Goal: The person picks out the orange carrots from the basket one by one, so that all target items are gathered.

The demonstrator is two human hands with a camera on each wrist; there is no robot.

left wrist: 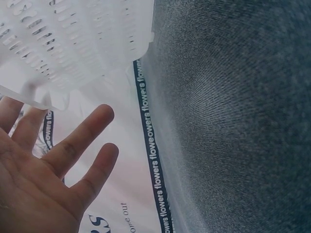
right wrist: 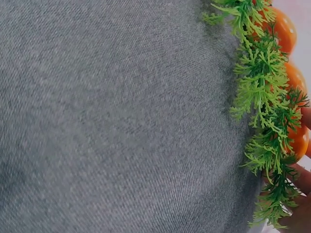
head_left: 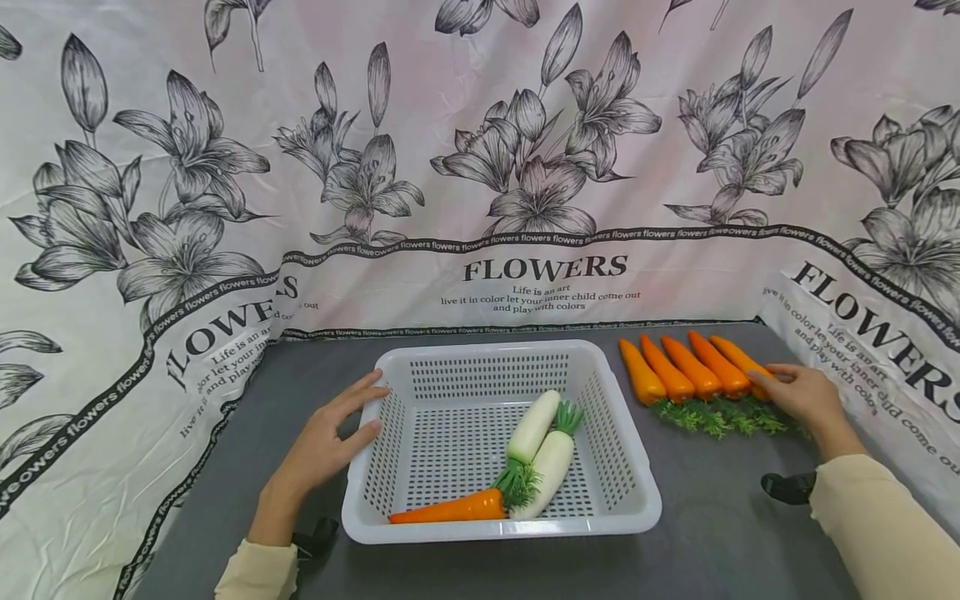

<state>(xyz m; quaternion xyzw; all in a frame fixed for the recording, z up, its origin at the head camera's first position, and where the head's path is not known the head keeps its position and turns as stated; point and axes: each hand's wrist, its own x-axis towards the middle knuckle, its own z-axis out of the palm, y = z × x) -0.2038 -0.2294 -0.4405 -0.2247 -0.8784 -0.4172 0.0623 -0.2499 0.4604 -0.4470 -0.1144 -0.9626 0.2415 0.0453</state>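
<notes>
A white plastic basket [head_left: 501,533] holds two white radishes [head_left: 551,471] and an orange carrot [head_left: 450,507]. At its left rim my left hand [head_left: 318,437] rests with fingers spread, the fingertips touching the rim. The left wrist view shows that hand [left wrist: 43,179] beside the basket's perforated wall [left wrist: 87,39], two fingers extended away from it. On the right, several carrots lie side by side with leafy green tops [head_left: 720,417] toward me. My right hand [head_left: 810,400] grips the rightmost carrot [head_left: 738,357] near its thick end. In the right wrist view, fingers [right wrist: 302,178] show partly behind the greens [right wrist: 265,82].
The basket stands on a dark grey cloth-covered table [head_left: 720,508]. A flower-printed white curtain [head_left: 540,283] borders the table at the back and on both sides. Dark straps [head_left: 789,487] sit at the wrists.
</notes>
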